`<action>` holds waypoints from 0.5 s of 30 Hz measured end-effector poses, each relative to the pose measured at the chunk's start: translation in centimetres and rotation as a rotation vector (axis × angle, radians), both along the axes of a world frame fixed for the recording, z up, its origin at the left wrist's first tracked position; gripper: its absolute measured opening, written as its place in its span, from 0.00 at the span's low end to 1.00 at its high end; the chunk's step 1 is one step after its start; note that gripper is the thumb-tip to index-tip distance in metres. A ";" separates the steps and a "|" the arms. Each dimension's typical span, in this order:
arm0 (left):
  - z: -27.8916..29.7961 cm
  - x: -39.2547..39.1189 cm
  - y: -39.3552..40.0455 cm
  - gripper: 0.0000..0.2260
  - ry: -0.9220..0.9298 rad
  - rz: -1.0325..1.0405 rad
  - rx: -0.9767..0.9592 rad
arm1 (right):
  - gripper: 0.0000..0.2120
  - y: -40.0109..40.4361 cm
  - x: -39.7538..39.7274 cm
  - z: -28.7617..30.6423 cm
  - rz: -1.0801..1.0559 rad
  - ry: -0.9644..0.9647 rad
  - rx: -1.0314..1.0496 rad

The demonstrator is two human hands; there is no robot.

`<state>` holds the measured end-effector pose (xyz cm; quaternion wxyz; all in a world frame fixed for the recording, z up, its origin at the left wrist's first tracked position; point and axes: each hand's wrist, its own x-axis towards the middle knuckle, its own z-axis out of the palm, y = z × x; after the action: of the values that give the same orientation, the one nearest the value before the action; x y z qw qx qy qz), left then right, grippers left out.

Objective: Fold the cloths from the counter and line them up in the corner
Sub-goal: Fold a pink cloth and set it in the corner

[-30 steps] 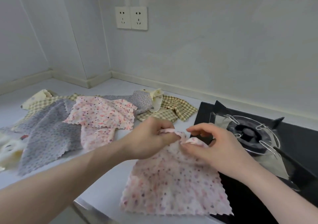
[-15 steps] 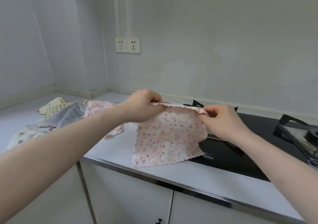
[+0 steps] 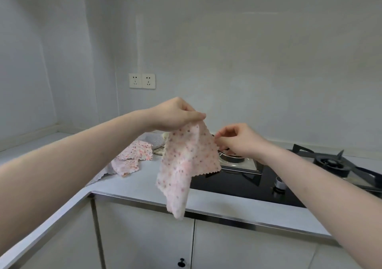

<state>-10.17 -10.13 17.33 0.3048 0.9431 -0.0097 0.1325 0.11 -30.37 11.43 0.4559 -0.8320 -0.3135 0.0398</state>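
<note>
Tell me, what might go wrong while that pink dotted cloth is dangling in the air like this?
The left hand pinches just one corner of the pink cloth, and the right hand only touches its edge, so it could slip from that small grip. Its lower tip hangs past the counter edge, so a drop might reach the floor. It also hangs beside the stove burner.

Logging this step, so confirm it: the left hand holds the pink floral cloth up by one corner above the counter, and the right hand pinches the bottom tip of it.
Wrong about the right hand. In the head view, the left hand does hold the pink floral cloth up by a corner above the counter, but the right hand pinches its right side edge; the bottom tip hangs free.
</note>
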 end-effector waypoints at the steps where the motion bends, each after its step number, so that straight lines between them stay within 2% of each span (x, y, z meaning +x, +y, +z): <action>1: 0.4 -0.1 -0.1 0.24 0.001 -0.004 0.000 | 0.04 -0.2 0.0 0.3 -0.024 -0.067 -0.026; 4: 0.9 -0.1 0.1 0.26 0.010 -0.025 -0.024 | 0.06 -0.7 -0.1 1.1 -0.048 -0.140 -0.041; 6: 0.9 -0.1 0.0 0.24 0.019 -0.048 -0.023 | 0.05 -0.9 -0.1 1.1 0.030 -0.001 0.008; 8: 0.7 0.0 -0.2 0.24 0.031 -0.096 -0.019 | 0.15 -0.9 -0.4 0.8 0.139 0.113 -0.024; 10: 0.7 0.2 -0.5 0.22 0.037 -0.150 -0.018 | 0.20 -0.8 -0.6 0.1 0.216 0.115 -0.095; 12: 0.7 0.4 -0.7 0.20 0.048 -0.196 -0.033 | 0.17 -0.8 -0.8 -0.7 0.270 0.093 -0.167; 15: 0.9 0.9 -0.9 0.17 0.068 -0.233 -0.110 | 0.07 -0.7 -0.8 -1.8 0.314 0.056 -0.200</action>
<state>-9.29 -10.98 18.27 0.3693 0.9215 -0.1017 0.0646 -0.68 -31.07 9.63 0.3676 -0.8126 -0.4212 0.1646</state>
